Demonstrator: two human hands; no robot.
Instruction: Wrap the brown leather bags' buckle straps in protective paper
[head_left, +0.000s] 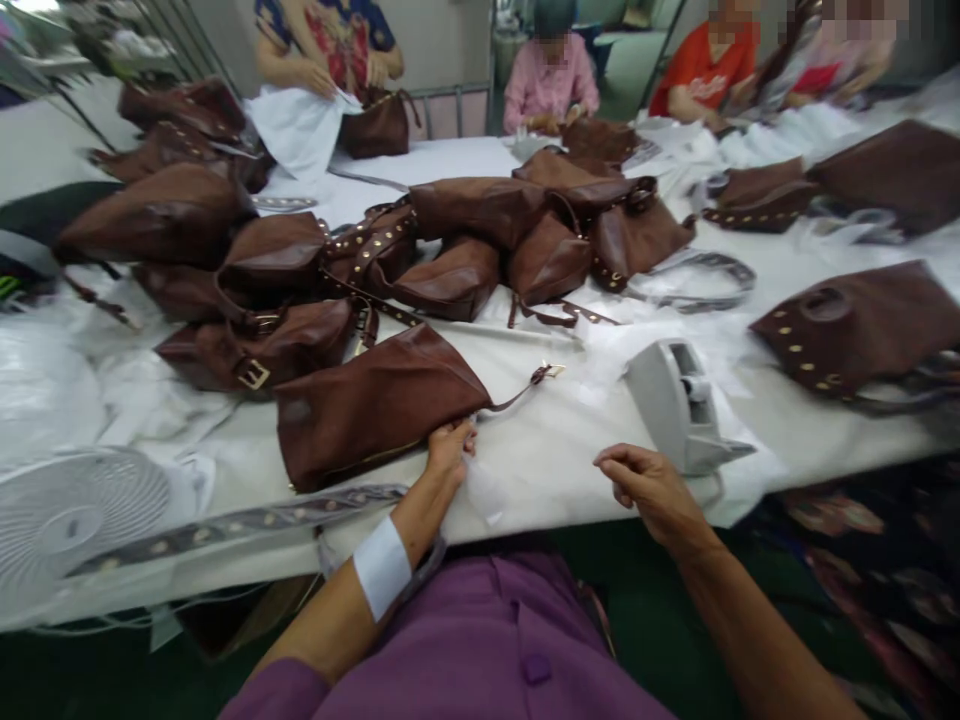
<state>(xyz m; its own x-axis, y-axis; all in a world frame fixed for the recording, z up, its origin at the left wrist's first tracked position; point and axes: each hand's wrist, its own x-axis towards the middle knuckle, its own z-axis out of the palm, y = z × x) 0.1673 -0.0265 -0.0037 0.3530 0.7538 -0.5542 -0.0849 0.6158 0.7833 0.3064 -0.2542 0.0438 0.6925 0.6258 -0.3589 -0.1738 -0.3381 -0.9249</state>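
Observation:
A brown leather handbag [382, 400] lies on its side in front of me, a short buckled strap [525, 388] reaching out from its right end. My left hand [451, 448] is closed at the bag's lower right corner, with a bit of clear plastic wrap [484, 490] hanging by the fingers. A white paper or tape patch [382, 567] is stuck on my left forearm. Over the table's front part, my right hand [646, 488] is apart from the bag, fingers curled together; whatever they may pinch is too small to make out. Just beyond it stands a grey tape dispenser [664, 405].
Brown handbags [480, 215] are piled across the table's middle. Another studded bag [862, 330] lies at right. A white fan [82, 520] and a plastic-wrapped studded strap [247, 525] are at left. Several people [551, 85] work along the far side.

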